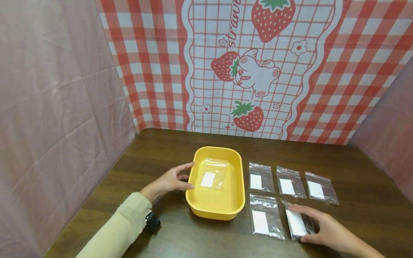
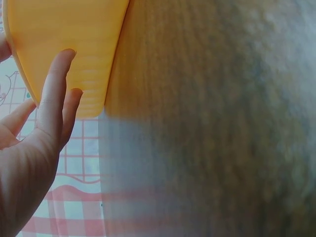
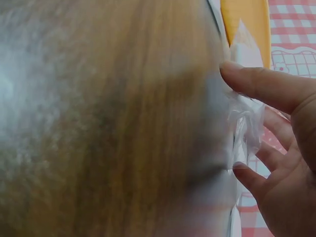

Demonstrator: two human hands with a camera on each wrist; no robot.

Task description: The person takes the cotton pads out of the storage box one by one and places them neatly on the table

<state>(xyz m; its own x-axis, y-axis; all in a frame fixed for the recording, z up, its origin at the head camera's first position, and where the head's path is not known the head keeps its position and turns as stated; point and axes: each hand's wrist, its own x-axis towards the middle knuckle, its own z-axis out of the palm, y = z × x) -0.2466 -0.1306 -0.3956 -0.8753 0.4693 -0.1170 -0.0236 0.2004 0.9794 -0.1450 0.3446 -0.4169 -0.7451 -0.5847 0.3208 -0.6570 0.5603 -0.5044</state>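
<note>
My left hand rests at the left side of a yellow plastic bin, thumb and a finger at its rim. In the left wrist view, two nearly straight fingers lie against the bin's outer wall. Inside the bin lies a clear zip bag with a white paper slip. At the front right, my right hand holds another zip bag with a white slip between thumb and fingers. This bag's plastic looks crumpled in the right wrist view.
Right of the bin, a back row of zip bags lies flat on the brown table. Another zip bag lies in front. A checked strawberry cloth hangs behind; pink cloth hangs at the left.
</note>
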